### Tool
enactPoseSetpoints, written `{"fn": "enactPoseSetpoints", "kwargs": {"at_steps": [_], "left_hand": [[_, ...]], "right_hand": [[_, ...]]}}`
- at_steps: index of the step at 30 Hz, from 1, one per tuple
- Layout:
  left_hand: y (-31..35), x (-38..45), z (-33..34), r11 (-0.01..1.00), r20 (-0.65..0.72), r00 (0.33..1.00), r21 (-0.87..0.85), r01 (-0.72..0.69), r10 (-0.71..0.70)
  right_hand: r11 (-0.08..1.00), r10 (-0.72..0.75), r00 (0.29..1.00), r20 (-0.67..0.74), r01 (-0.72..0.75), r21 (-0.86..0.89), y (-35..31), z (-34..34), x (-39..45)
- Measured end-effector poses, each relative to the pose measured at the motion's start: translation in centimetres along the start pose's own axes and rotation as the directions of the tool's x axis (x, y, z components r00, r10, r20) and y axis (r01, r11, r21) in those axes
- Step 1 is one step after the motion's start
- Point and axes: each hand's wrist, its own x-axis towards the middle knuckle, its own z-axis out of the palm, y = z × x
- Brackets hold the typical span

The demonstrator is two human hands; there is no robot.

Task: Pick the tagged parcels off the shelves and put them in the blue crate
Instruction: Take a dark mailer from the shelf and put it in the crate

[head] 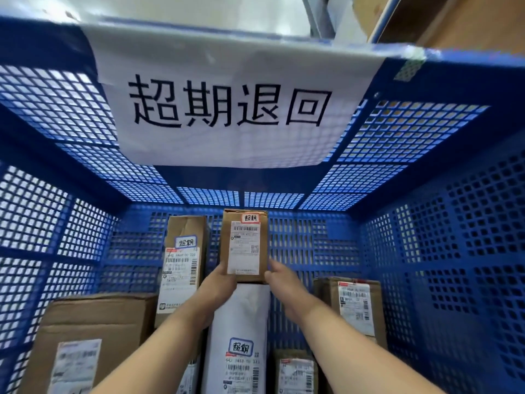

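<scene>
Held parcel: small brown box [245, 245], tagged, low inside the blue crate [443, 223], near its far wall.
Left hand [218, 282]: fingers wrapped on the box's near-left corner, steadying it.
Right hand [279, 275]: closed on the near-right corner, so the label faces up.
Spot: probably chosen for the open floor beyond the white parcel [241, 331].
Neighbours: tall brown box [183, 251] just left.

Blue crate [426, 251] floor under cardboard boxes [93, 331] and white parcel [241, 322].
</scene>
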Motion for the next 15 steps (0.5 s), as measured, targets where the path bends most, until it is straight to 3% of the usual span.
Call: {"fn": "enactPoseSetpoints", "kwargs": {"at_steps": [8,15], "left_hand": [[4.4,-7.2,0.9,0.996,-0.100,0.994,0.061,0.061,-0.054],[10.5,-17.8,1.1,0.999,-0.082,0.996,-0.043,0.031,-0.034]], "right_hand": [[0.999,-0.030,0.996,-0.079,0.028,-0.018,-4.5,-2.3,-10.3],[1.000,-0.024,0.982,-0.188,0.024,-0.003,-8.7,-3.9,-19.9]]}}
